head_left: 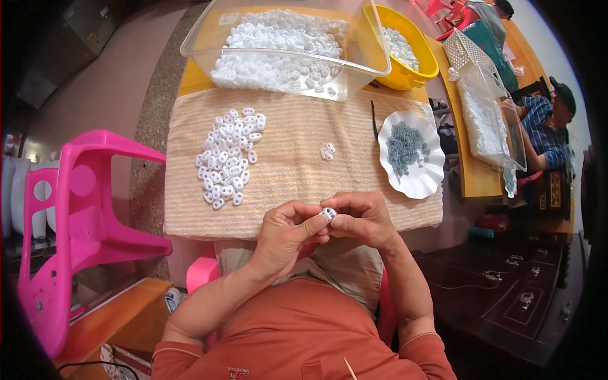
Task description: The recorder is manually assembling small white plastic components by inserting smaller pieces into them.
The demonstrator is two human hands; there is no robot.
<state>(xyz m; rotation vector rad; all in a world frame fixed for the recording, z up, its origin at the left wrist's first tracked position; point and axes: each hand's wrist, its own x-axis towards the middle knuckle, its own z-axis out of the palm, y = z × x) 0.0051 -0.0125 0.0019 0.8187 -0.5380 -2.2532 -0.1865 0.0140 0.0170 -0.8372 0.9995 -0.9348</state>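
Note:
Over the near edge of the table, my left hand (282, 233) and my right hand (367, 218) meet. Thumbs and fingers of both pinch one small white plastic piece with two dark holes (328, 214). Left of centre on the cloth lies a loose pile of similar white oval two-holed pieces (229, 158). Beyond my fingers, a few more white pieces (327, 151) sit in a small cluster. To the right, a white wavy-rimmed plate (419, 187) bears a heap of tiny grey-blue parts (406, 149), too small to make out singly.
A striped beige cloth (297, 183) covers the table. At its far side stand a clear bin (361, 63) of white pieces and a yellow basin (430, 66). A pink stool (95, 145) is at left. At right, a person in a checked shirt (541, 120) sits by another clear bin (506, 120).

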